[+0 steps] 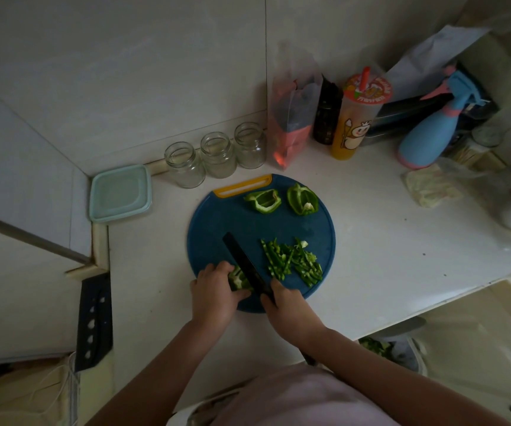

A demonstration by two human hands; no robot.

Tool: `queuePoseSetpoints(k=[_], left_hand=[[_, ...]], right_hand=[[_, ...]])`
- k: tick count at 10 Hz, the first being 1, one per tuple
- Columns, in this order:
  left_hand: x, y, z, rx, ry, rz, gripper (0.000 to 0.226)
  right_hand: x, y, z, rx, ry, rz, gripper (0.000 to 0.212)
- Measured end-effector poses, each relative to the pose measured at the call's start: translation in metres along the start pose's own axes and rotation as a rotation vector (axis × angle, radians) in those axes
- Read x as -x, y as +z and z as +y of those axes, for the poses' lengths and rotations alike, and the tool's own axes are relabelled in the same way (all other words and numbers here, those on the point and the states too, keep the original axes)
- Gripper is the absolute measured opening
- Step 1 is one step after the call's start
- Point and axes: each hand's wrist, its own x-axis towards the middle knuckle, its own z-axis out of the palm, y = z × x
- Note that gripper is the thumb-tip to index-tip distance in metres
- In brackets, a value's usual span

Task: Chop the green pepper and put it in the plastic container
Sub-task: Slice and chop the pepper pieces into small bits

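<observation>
A green pepper piece (238, 279) sits at the near edge of the round blue cutting board (217, 222). The left hand (214, 292) holds it down with curled fingers (219, 269). The right hand (285, 305) grips a black knife (243, 262), its blade touching the piece. Cut strips (291, 261) lie just right of the blade. The plastic container (120, 193), lid on, sits on the tabletop (386, 241), left of the board.

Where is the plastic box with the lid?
In the head view, the plastic box sits in the counter's left corner, just left of the nearest glass jar.
</observation>
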Motion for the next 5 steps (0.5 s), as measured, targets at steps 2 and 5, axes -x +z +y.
queuePoseSetpoints(k=[2,5], left_hand=[[-0.0002,-0.0002,0.0010,-0.002,0.001,0.001,0.053],[-0.0010,-0.0003,0.0015,-0.032,-0.005,-0.013,0.055]], right_hand=[[-0.0006,-0.0001,0.0004,0.043,-0.014,0.006,0.020],[-0.0011,0.0016,-0.0002,0.102,-0.023,0.007,0.022]])
